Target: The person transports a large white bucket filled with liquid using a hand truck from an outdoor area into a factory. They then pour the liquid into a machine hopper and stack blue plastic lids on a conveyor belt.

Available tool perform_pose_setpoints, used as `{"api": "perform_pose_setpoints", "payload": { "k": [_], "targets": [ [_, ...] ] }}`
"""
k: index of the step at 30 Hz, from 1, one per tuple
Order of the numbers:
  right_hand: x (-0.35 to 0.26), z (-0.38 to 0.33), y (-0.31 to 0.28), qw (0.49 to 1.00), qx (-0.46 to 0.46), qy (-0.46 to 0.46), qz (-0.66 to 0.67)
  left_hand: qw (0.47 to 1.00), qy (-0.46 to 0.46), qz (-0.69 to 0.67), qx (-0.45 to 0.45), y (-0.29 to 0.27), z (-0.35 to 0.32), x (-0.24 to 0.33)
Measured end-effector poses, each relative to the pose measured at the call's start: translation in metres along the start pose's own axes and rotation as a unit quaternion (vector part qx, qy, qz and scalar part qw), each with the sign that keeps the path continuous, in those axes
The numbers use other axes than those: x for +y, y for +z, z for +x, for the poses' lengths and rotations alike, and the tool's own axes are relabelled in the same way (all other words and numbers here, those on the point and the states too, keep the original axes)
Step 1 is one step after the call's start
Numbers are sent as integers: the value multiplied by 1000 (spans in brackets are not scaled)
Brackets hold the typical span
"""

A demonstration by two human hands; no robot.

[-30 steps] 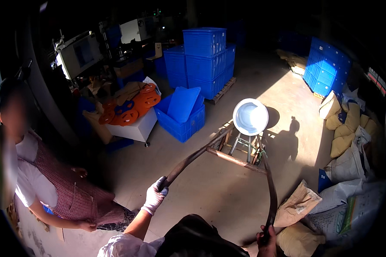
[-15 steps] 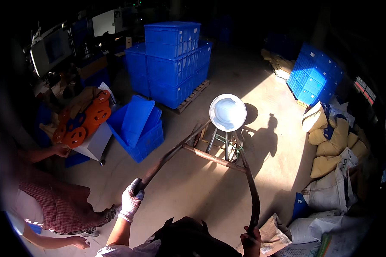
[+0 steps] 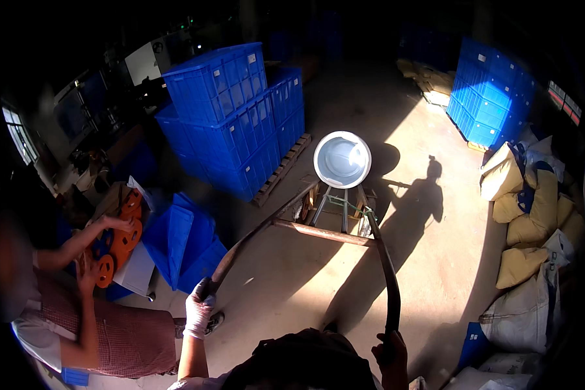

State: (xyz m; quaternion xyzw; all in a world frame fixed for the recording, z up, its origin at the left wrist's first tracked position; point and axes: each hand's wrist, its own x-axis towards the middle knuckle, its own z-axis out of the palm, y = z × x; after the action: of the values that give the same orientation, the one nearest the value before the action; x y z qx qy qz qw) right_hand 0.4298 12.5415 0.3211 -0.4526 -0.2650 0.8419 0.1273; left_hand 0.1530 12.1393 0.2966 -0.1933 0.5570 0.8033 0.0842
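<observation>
Two long dark handles run forward from me to a hand cart (image 3: 325, 233) with a rusty brown crossbar. My left hand (image 3: 199, 311), in a pale glove with a grey palm side, is closed round the end of the left handle (image 3: 231, 261). At the lower right my right hand (image 3: 390, 354), bare and in shadow, is closed round the right handle (image 3: 389, 286). A round white tub (image 3: 342, 160) stands at the cart's far end, tilted a little toward me, its pale inside partly sunlit. Thin metal struts support it, with green cord tied near the right side. The cart's wheels are mostly hidden.
Stacked blue crates (image 3: 224, 114) stand on a wooden pallet at left, more blue crates (image 3: 487, 97) at far right. Yellow and white sacks (image 3: 523, 276) line the right side. At left a person (image 3: 104, 328) handles orange reels (image 3: 127, 237) beside a blue bin (image 3: 182, 244).
The cart and I have moved forward and turned slightly right; the crates and sacks sit nearer. The person at left now has both hands at the orange reels. Both my hands keep their grip.
</observation>
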Motion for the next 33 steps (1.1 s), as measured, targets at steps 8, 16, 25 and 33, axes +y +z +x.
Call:
{"api": "perform_pose_setpoints", "payload": {
  "k": [8,16,25,33],
  "targets": [
    [-126,180,68,996,-92,-2,-3,959,191,208,-27,164,128,-6],
    [-220,314,184,976,-193,57,-85,994,21,-82,-63,268,319,15],
    [-329,522,269,966,-244,63,-58,942,245,221,-56,473,467,21],
    [-432,714,324,914,-394,31,-92,974,172,142,38,615,602,0]
  ]
}}
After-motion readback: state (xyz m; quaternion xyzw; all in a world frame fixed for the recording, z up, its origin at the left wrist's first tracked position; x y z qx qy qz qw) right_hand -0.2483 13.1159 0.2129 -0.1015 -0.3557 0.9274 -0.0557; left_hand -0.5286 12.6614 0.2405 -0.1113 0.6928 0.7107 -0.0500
